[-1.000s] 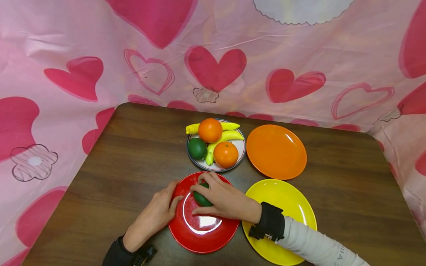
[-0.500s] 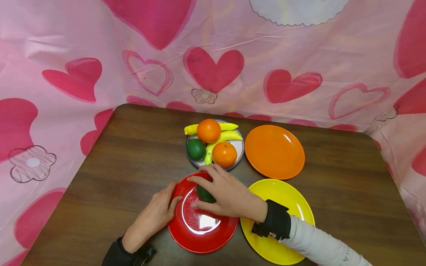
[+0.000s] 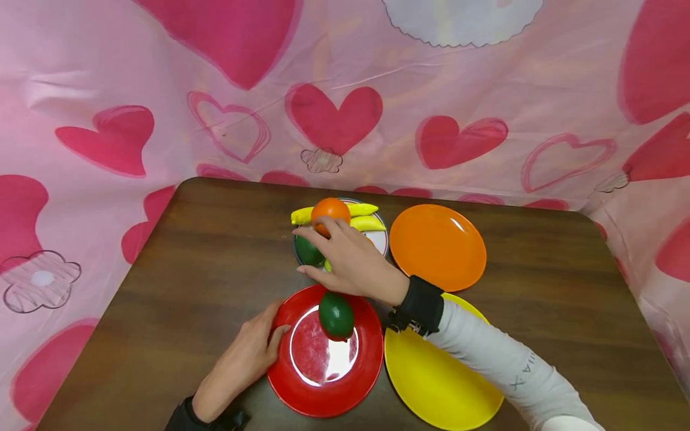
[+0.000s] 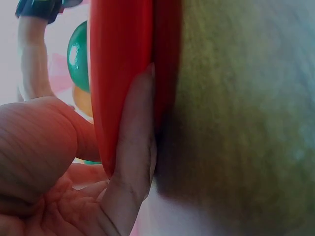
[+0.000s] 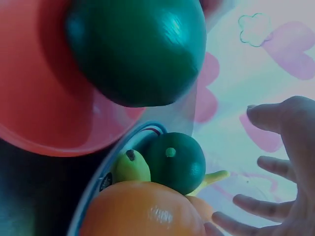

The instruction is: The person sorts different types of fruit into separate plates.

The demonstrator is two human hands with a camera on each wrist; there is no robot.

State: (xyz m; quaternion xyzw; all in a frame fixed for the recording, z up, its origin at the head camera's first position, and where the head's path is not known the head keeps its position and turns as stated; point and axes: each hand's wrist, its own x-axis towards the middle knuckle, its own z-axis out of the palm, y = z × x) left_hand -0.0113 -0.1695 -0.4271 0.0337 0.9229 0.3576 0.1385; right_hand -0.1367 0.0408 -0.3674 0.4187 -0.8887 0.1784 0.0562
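Observation:
A dark green avocado (image 3: 336, 316) lies on the red plate (image 3: 302, 389). My left hand (image 3: 242, 353) grips that plate's left rim, thumb over the edge and a finger (image 4: 135, 128) underneath. Beyond it, my right hand (image 3: 353, 257) is over the fruit plate (image 3: 380, 240), fingers spread and holding nothing. Its thumb and fingers are nearest to a second avocado (image 3: 307, 248). An orange (image 3: 327, 211) and yellow bananas (image 3: 362, 209) share this white, blue-rimmed plate. Another orange (image 5: 142, 211) there is mostly hidden by my hand in the head view.
An orange plate (image 3: 439, 248) stands right of the fruit plate. The yellow plate (image 3: 436, 383) lies right of the red one, partly under my right forearm. All are on a brown wooden table (image 3: 226, 239), with a pink heart-printed cloth (image 3: 215, 48) behind.
My right hand has let go of the avocado on the red plate and moved away from me, over the fruit plate. My left hand keeps its grip on the red rim.

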